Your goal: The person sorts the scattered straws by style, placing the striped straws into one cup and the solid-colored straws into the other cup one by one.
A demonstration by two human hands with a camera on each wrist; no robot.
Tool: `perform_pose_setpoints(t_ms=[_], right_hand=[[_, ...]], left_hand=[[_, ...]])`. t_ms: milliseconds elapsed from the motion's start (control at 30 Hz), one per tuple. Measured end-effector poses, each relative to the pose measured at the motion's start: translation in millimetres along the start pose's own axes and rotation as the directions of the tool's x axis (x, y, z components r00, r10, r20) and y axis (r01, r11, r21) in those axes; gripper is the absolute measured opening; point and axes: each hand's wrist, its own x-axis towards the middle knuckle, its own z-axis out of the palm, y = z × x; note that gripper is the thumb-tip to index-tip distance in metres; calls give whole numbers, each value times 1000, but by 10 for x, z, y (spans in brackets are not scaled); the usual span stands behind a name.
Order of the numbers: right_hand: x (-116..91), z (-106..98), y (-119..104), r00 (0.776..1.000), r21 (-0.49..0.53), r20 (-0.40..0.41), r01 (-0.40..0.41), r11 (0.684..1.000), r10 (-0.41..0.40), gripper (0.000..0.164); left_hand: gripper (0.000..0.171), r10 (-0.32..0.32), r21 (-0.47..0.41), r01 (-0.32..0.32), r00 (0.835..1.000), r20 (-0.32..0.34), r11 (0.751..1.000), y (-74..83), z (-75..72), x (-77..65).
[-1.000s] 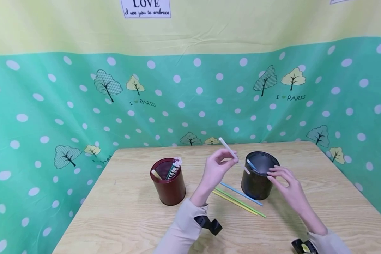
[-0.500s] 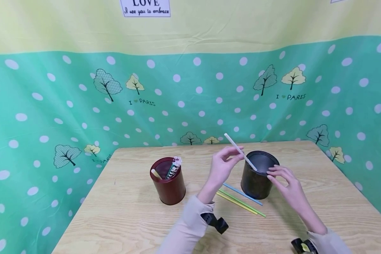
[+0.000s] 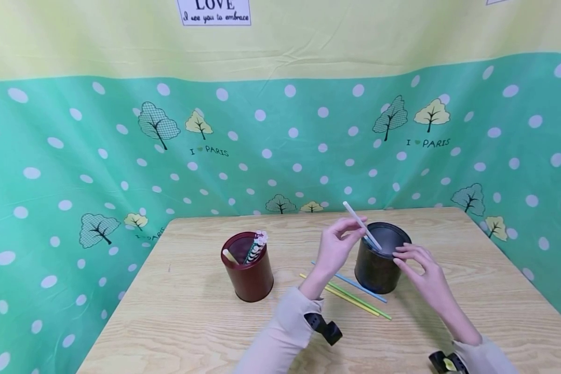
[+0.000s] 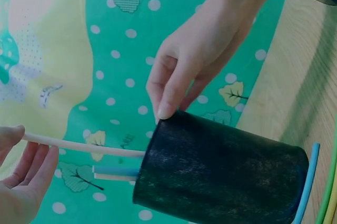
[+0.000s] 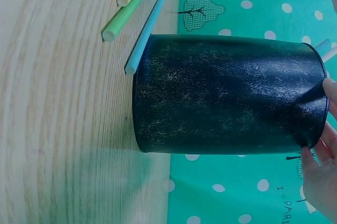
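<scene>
My left hand (image 3: 338,244) pinches a white straw (image 3: 357,217) between thumb and fingertips. The straw slants down to the right, its lower end inside the mouth of a black can (image 3: 377,275). Thumb and fingers of my right hand (image 3: 423,272) grip the can's rim from the right side. In the left wrist view, a blue straw (image 4: 117,171) and another pale straw (image 4: 113,177) stick out of the can beside the held one. The can stands upright on the table, and its inner bottom is hidden.
On the wooden table (image 3: 191,322), a blue straw (image 3: 362,288), a green straw (image 3: 371,306) and a yellow straw (image 3: 352,302) lie in front of the black can. To the left stands a dark red can (image 3: 250,283) holding a flowered item (image 3: 257,246) and a pale stick (image 3: 230,256).
My left hand has moved right with the white straw, whose lower end has gone from outside the black can into its mouth. The right hand has stayed at the rim.
</scene>
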Motion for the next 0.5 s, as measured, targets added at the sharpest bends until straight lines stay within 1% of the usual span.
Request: perform_pose_setpoints(t_ms=[33,67,233,300,367,467,500], right_hand=[[2,-11,-43,1000,6,1,6,1000,-6,20],[9,-29,-133,1000,14,1,14,1000,-14,19],[91,-192,-849,999,65,19,34,997,-35,12],[119,-236,-1060,999,70,18,39,997,-40,10],[129,-246,-1125,999,75,10,48,996,-48,9],[114,-204,-966,997,81,-6,73,994,-73,12],[112,-204,-960,998,83,-3,68,994,-68,12]], left_hand=[[21,1,0,-1,1000,3,1000,-8,3,-2],[21,1,0,-1,1000,4,1000,-20,6,-3],[22,-19,-7,19,999,29,1000,-62,9,-8],[22,-30,-1,30,999,37,1000,-74,7,-13],[22,-36,11,36,999,40,999,-86,4,-19],[24,-40,33,38,998,50,999,-102,-4,-24],[24,-38,37,36,998,48,999,-105,-6,-26]])
